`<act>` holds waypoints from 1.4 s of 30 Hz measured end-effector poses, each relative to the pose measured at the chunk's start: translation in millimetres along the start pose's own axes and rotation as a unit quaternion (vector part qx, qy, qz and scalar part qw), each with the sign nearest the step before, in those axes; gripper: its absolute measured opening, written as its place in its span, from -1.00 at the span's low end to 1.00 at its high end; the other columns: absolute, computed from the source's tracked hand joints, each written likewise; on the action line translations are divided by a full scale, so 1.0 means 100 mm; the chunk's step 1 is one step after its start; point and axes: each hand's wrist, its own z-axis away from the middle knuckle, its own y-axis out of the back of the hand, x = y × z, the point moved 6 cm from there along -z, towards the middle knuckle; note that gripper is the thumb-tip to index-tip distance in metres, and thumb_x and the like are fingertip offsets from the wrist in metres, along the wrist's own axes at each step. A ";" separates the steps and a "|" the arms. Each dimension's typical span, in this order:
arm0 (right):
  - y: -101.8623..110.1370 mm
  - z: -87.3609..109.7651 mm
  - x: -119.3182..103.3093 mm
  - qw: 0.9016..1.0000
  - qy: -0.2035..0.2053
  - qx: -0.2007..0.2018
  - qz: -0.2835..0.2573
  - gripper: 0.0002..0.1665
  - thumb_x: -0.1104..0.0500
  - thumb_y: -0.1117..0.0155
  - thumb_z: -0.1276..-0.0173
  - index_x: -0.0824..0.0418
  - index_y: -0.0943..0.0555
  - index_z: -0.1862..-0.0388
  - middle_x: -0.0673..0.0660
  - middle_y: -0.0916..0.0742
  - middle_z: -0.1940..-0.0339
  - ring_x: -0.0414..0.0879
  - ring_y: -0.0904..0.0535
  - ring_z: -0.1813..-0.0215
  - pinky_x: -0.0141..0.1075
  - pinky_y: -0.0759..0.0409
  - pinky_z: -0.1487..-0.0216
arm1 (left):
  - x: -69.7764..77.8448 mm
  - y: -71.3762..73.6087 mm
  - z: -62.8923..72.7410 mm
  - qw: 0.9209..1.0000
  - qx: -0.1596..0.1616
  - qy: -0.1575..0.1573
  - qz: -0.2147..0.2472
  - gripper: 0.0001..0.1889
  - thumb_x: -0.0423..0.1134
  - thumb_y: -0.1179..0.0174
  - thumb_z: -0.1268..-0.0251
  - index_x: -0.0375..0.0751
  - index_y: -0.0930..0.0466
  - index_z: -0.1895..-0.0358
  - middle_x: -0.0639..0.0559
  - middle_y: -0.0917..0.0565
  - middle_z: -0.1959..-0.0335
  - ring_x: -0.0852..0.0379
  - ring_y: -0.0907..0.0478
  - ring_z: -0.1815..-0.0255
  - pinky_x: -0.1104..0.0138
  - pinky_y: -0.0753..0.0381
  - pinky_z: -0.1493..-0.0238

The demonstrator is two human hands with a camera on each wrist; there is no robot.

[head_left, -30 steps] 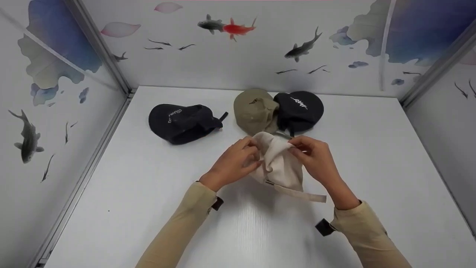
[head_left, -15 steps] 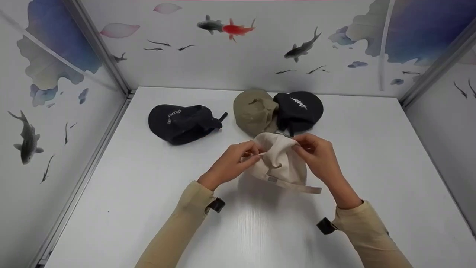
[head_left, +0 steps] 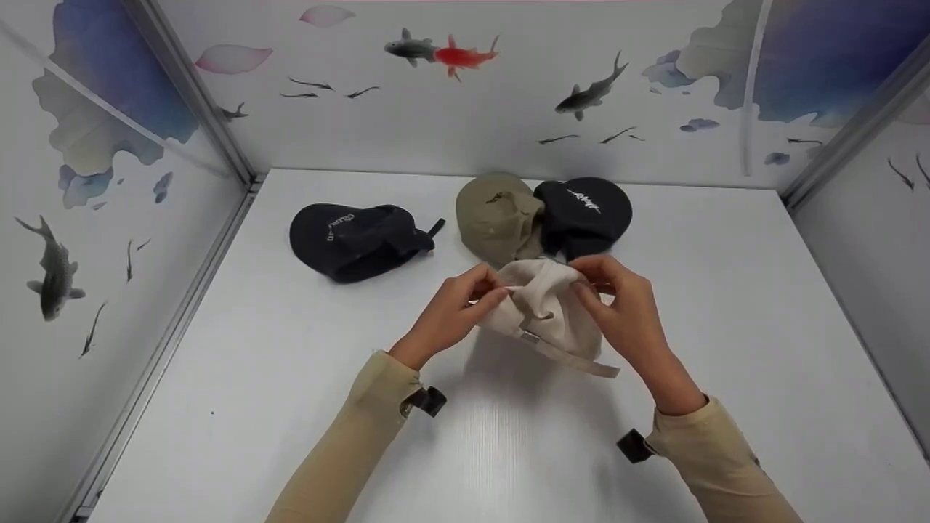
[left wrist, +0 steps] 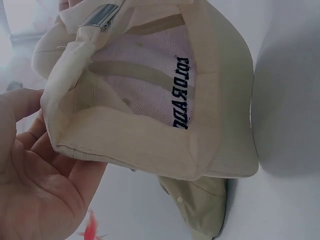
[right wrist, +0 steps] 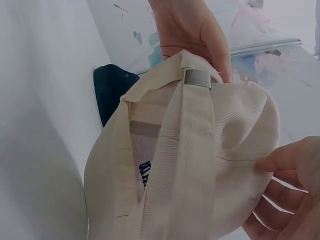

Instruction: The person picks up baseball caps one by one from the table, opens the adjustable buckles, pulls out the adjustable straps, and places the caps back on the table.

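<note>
Both hands hold a cream baseball cap above the white table, its back opening and strap toward me. My left hand pinches its left edge between thumb and fingers. My right hand grips the crown fabric at the right, thumb in front, as the right wrist view shows. A metal buckle sits on the strap, whose loose end sticks out to the right. Dark lettering shows inside the cap in the left wrist view.
Just behind the held cap, an olive cap and a black cap with white lettering lie side by side. A dark navy cap lies farther left. Printed panels wall in the table at the back and sides.
The cream cap has tilted, its buckle and strap end rising slightly toward the back. My left fingers have shifted their pinch on the edge. The other caps stay put.
</note>
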 end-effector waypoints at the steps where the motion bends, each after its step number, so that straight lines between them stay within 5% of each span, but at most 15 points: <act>1: 0.01 0.00 -0.02 1.000 0.012 0.005 -0.003 -0.77 0.36 -0.34 -0.33 0.29 -0.67 0.03 0.10 -0.78 0.12 -0.30 -0.65 0.09 -0.63 -0.57 0.05 | 0.00 0.00 0.00 1.000 0.003 0.002 0.002 -0.83 -0.22 -0.10 -0.52 -0.29 -0.53 0.14 -0.15 -0.70 0.20 0.14 -0.64 0.16 0.38 -0.60 0.03; 8: 0.12 0.06 -0.20 0.991 0.111 0.071 0.008 -0.76 0.43 -0.32 -0.31 0.28 -0.67 0.06 0.14 -0.74 0.13 -0.11 -0.66 0.04 -0.50 -0.59 -0.06 | 0.01 0.02 -0.01 1.000 0.020 0.006 0.017 -0.83 -0.21 -0.09 -0.53 -0.28 -0.53 0.15 -0.13 -0.69 0.22 0.24 -0.53 0.28 0.44 -0.50 0.18; 12: 0.13 0.10 -0.28 0.989 0.132 0.067 -0.008 -0.78 0.45 -0.32 -0.30 0.27 -0.68 0.10 0.14 -0.74 0.17 -0.15 -0.67 0.10 -0.54 -0.60 -0.01 | 0.00 0.03 -0.01 0.999 0.026 0.011 0.021 -0.83 -0.21 -0.08 -0.53 -0.27 -0.52 0.16 -0.11 -0.67 0.25 0.24 -0.48 0.34 0.44 -0.44 0.26; 21: 0.01 0.18 -0.25 0.996 0.093 -0.014 0.000 -0.79 0.32 -0.36 -0.33 0.23 -0.66 0.06 0.06 -0.75 0.12 -0.14 -0.69 0.10 -0.50 -0.63 0.07 | -0.02 0.04 -0.03 0.998 0.035 0.016 0.040 -0.83 -0.21 -0.07 -0.54 -0.28 -0.50 0.16 -0.06 -0.63 0.35 0.25 -0.42 0.42 0.45 -0.41 0.35; 26: -0.09 0.21 -0.19 0.996 0.057 -0.071 0.014 -0.62 0.18 -0.44 -0.29 0.21 -0.62 -0.07 0.02 -0.73 0.04 -0.13 -0.69 0.05 -0.20 -0.72 0.05 | -0.01 0.05 -0.02 0.998 0.034 0.022 0.045 -0.82 -0.20 -0.06 -0.55 -0.27 -0.50 0.14 -0.09 -0.64 0.36 0.25 -0.44 0.45 0.44 -0.42 0.37; 30: -0.15 0.24 -0.19 0.992 0.061 -0.102 0.034 -0.45 0.12 -0.51 -0.22 0.16 -0.58 -0.18 0.00 -0.70 -0.04 -0.15 -0.68 0.00 -0.15 -0.72 0.03 | -0.01 0.05 -0.03 0.998 0.033 0.021 0.056 -0.82 -0.21 -0.04 -0.56 -0.29 -0.49 0.13 -0.15 -0.66 0.37 0.25 -0.47 0.46 0.44 -0.45 0.39; 36: -0.21 0.26 -0.19 0.989 0.083 -0.116 0.048 -0.27 0.20 -0.60 -0.10 0.17 -0.51 -0.25 0.02 -0.67 -0.09 -0.14 -0.66 -0.03 -0.21 -0.71 0.02 | -0.02 0.05 -0.03 0.997 0.032 0.018 0.075 -0.82 -0.23 -0.01 -0.57 -0.31 -0.47 0.11 -0.14 -0.66 0.39 0.25 -0.48 0.49 0.43 -0.46 0.42; 42: -0.24 0.29 -0.20 0.988 0.095 -0.098 0.072 -0.36 0.31 -0.59 -0.07 0.25 -0.53 -0.14 0.09 -0.69 -0.02 -0.10 -0.67 0.02 -0.20 -0.70 0.02 | -0.03 0.04 -0.03 0.995 0.022 0.018 0.097 -0.82 -0.23 0.02 -0.59 -0.31 -0.45 0.09 -0.03 -0.59 0.49 0.25 -0.41 0.57 0.43 -0.39 0.50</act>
